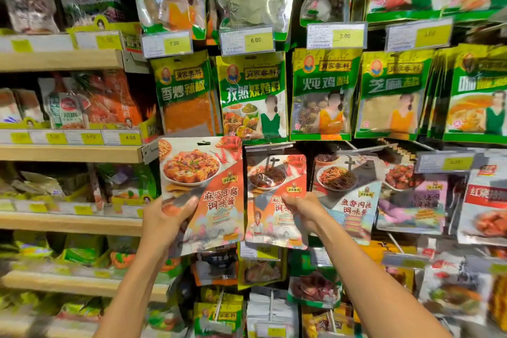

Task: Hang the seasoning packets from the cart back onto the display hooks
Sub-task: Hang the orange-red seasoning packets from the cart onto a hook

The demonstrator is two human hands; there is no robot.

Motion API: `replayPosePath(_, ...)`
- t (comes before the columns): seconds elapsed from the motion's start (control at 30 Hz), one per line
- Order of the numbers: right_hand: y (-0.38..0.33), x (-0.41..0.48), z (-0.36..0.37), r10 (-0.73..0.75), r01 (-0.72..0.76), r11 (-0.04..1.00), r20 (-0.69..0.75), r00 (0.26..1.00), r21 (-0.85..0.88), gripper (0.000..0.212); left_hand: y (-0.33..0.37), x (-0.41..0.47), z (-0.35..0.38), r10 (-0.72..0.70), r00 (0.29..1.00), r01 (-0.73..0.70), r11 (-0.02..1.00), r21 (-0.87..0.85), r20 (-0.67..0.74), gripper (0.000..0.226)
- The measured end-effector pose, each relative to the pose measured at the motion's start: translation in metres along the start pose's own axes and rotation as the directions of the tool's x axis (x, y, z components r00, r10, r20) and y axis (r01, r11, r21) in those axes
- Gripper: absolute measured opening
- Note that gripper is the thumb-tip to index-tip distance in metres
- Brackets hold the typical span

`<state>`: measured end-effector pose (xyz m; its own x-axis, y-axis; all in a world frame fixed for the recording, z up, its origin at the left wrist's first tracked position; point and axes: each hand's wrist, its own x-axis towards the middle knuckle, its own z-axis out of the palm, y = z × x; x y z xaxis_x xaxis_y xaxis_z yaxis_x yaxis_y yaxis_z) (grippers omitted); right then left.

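Observation:
My left hand point(167, 221) grips the lower left edge of an orange seasoning packet point(208, 184) showing a plate of tofu, held upright in front of the display with its hang hole at the top. Right beside it a matching orange packet point(274, 181) hangs on a display hook point(270, 163). My right hand point(304, 212) holds that hanging packet's right edge, thumb on its front. The cart is out of view.
Green spice packets point(252, 96) hang in rows above, with yellow price tags point(247, 40). More sauce packets point(348, 189) hang to the right and below. Wooden shelves point(68, 153) with bagged goods stand at the left.

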<state>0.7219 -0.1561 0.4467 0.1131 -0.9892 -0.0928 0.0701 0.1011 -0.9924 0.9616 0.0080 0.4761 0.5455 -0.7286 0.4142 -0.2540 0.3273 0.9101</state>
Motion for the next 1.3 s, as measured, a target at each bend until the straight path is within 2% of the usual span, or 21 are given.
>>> replayPosePath(0.13,0.007,-0.007,-0.006,-0.047,0.047,0.998,-0.002,0.999,-0.039,0.008,0.004,-0.010,0.005,0.016,1.000,-0.015,0.999,-0.042,0.012,0.009)
replayPosePath(0.2,0.015,-0.019,-0.007,-0.152,0.141,0.976,-0.055,0.987,-0.167,0.022,0.002,-0.014,0.007,-0.002,1.000,0.004,0.997,-0.073,0.024,0.010)
replayPosePath(0.23,0.020,-0.029,-0.010,-0.232,0.198,0.951,-0.125,0.965,-0.238,0.029,0.000,-0.017,0.010,-0.009,0.999,0.011,0.997,-0.070,0.033,0.010)
replayPosePath(0.3,0.028,-0.052,-0.011,-0.391,0.324,0.907,-0.248,0.886,-0.271,0.028,-0.001,-0.023,0.017,-0.013,0.998,0.017,0.998,-0.055,0.066,0.011)
replayPosePath(0.37,0.027,-0.074,-0.007,-0.449,0.416,0.891,-0.226,0.864,-0.180,0.022,-0.003,-0.027,0.027,-0.011,0.995,0.018,0.998,-0.066,0.101,0.010)
replayPosePath(0.47,0.012,-0.095,0.003,-0.409,0.409,0.912,-0.041,0.912,0.014,0.028,-0.006,-0.033,0.048,-0.031,0.989,0.040,0.997,-0.060,0.143,0.011)
replayPosePath(0.57,0.004,-0.100,0.007,-0.364,0.360,0.931,0.105,0.926,0.057,0.045,-0.008,-0.042,0.069,-0.055,0.978,0.074,0.993,-0.088,0.201,0.009)
replayPosePath(0.63,0.007,-0.097,0.005,-0.292,0.283,0.954,0.089,0.952,0.096,0.046,-0.008,-0.048,0.081,-0.046,0.974,0.065,0.995,-0.080,0.220,0.009)
replayPosePath(0.7,0.012,-0.091,-0.003,-0.225,0.212,0.961,0.055,0.973,0.176,0.027,-0.010,-0.053,0.088,-0.040,0.971,0.053,0.998,-0.047,0.237,0.014)
replayPosePath(0.77,0.018,-0.086,-0.009,-0.171,0.154,0.956,0.047,0.984,0.251,0.013,-0.009,-0.053,0.089,-0.051,0.954,0.051,0.999,0.009,0.296,0.009)
replayPosePath(0.83,0.024,-0.082,-0.014,-0.149,0.141,0.961,0.013,0.989,0.236,0.010,-0.006,-0.046,0.083,-0.009,0.943,-0.029,0.994,0.109,0.334,0.003)
replayPosePath(0.87,0.027,-0.080,-0.016,-0.146,0.146,0.965,-0.012,0.989,0.216,0.010,-0.002,-0.040,0.079,0.030,0.952,-0.090,0.979,0.185,0.305,0.003)
replayPosePath(0.97,0.031,-0.073,-0.020,-0.132,0.145,0.971,-0.080,0.988,0.191,0.005,0.026,-0.014,0.062,0.241,0.968,-0.251,0.882,0.398,0.076,0.010)
replayPosePath(1.07,0.027,-0.065,-0.021,-0.145,0.163,0.975,-0.120,0.982,0.152,0.006,0.072,0.025,0.057,0.470,0.882,-0.400,0.787,0.469,-0.037,0.019)
replayPosePath(1.17,0.016,-0.054,-0.018,-0.165,0.182,0.975,-0.135,0.977,0.126,0.004,0.117,0.069,0.071,0.657,0.754,-0.546,0.642,0.539,-0.018,0.027)
replayPosePath(1.3,0.002,-0.043,-0.014,-0.178,0.193,0.973,-0.124,0.976,0.122,0.004,0.158,0.115,0.100,0.812,0.564,-0.649,0.324,0.688,0.150,0.038)
